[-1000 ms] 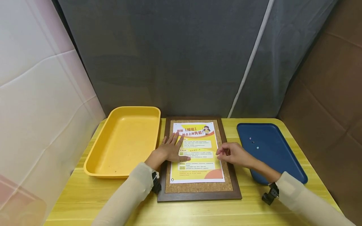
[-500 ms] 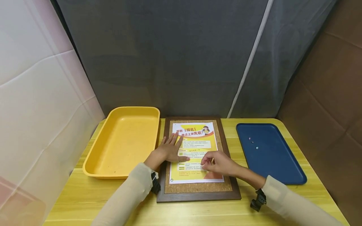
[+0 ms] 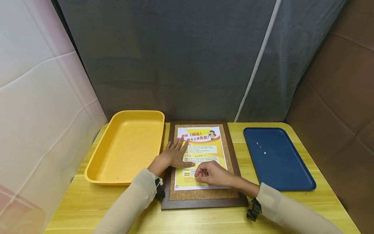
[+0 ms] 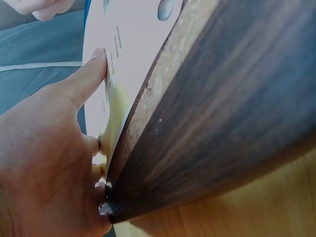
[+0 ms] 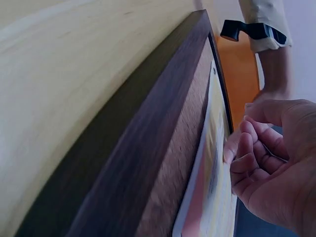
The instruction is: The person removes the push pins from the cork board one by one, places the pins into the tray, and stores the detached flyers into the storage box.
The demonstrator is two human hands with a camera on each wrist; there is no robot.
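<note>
A yellow-and-white printed sheet (image 3: 204,152) lies on a cork board (image 3: 204,195) in a dark brown wooden frame (image 3: 204,204). My left hand (image 3: 172,157) rests on the sheet's left side, fingers spread. In the left wrist view, its thumb lies along the paper. Over the lower middle of the sheet is my right hand (image 3: 213,174), fingers curled and thumb tip meeting the index fingertip in the right wrist view. Nothing shows between those fingertips. A small round shiny disc (image 4: 165,9), like a thumbtack head, sits at the sheet's lower left corner.
A yellow tray (image 3: 90,169) stands left of the board. To the right, a blue tray (image 3: 283,162) bears a few tiny round pieces (image 3: 265,152). A grey curtain (image 3: 175,65) hangs behind the wooden table (image 3: 111,208).
My right hand has moved left and slightly down, from the sheet's right edge to over its lower middle. The left hand has stayed on the sheet.
</note>
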